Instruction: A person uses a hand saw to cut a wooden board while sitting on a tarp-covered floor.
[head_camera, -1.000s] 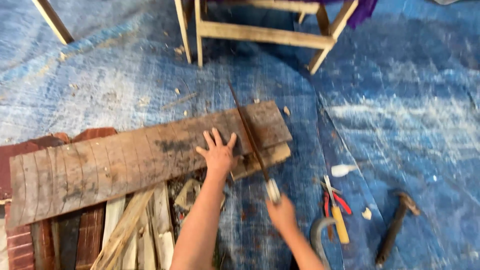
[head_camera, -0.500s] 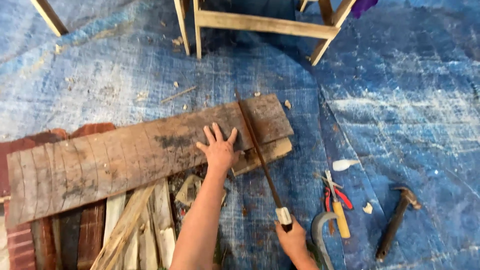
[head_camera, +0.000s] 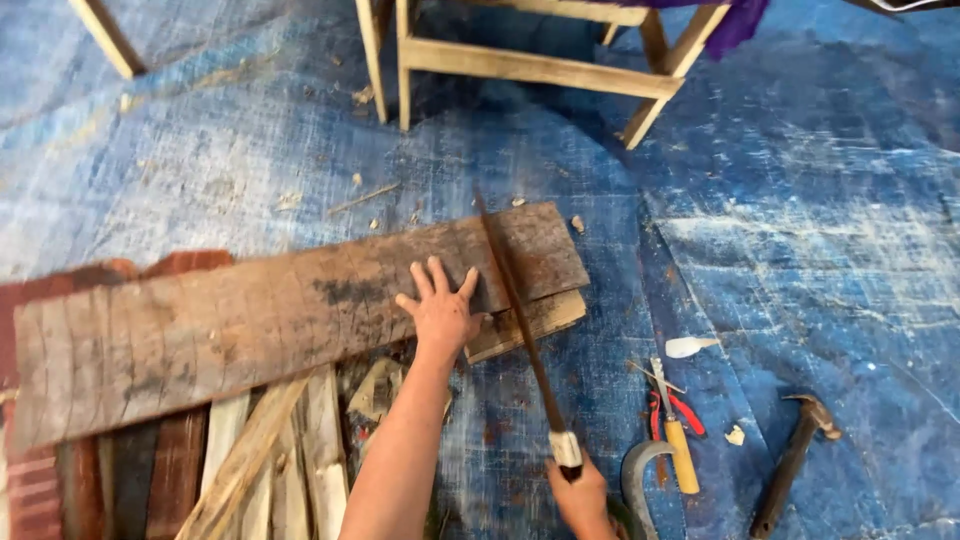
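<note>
Saw blade lies diagonally across the right end of the weathered plank, thin, dark and rusty, its tip reaching just past the plank's far edge, its near end running off the near edge to a pale wrapped handle. Right hand is closed around that handle at the bottom of the frame, well clear of the wood. Left hand is pressed flat on the plank with fingers spread wide, just left of the blade, holding nothing. Plank is long, grey-brown, with dark staining near the middle; it rests on a shorter board whose end shows under its right corner, and on a stack of split wood pieces to the left. Right of the plank's end the blue tarp is open, broken only by pliers with red grips, a yellow-handled tool, a curved metal piece and a hammer. Beyond the far edge stand wooden furniture legs; wood chips scatter between
</note>
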